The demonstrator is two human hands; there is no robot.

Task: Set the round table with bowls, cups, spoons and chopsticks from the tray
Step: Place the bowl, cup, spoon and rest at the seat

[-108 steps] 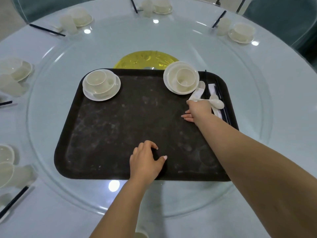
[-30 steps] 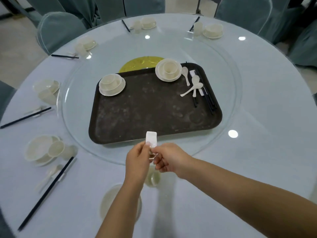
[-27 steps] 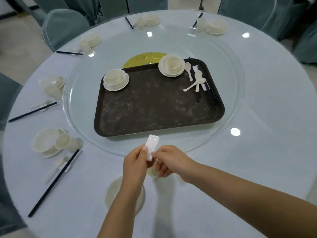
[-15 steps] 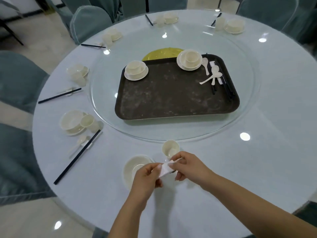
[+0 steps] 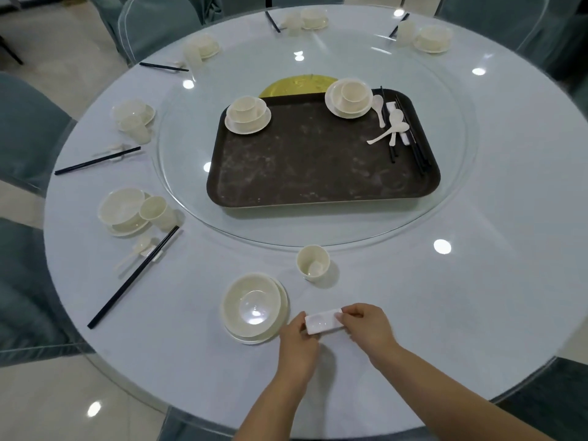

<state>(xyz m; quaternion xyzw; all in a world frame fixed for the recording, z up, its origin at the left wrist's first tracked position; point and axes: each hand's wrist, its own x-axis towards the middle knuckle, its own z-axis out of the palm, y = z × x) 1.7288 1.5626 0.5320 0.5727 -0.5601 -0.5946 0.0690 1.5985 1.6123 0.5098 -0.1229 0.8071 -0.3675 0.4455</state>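
Observation:
A small white chopstick rest (image 5: 323,323) lies flat just above the tablecloth near the front edge. My left hand (image 5: 297,346) pinches its left end and my right hand (image 5: 369,329) pinches its right end. Left of it sits a cream bowl on a saucer (image 5: 253,308), and a cream cup (image 5: 312,261) stands behind. The dark tray (image 5: 318,163) on the glass turntable holds two bowl-and-cup stacks (image 5: 247,115) (image 5: 349,97), three spoons (image 5: 389,128), white rests and black chopsticks (image 5: 416,144).
Place settings with bowls, cups and black chopsticks (image 5: 133,276) ring the left and far sides of the round table (image 5: 477,297). Teal covered chairs (image 5: 28,128) surround it. The glass turntable (image 5: 455,192) fills the centre.
My right hand took the rest from the tray. Both hands carried it back over the table's near edge and lowered it beside the bowl. The view pulled back and up.

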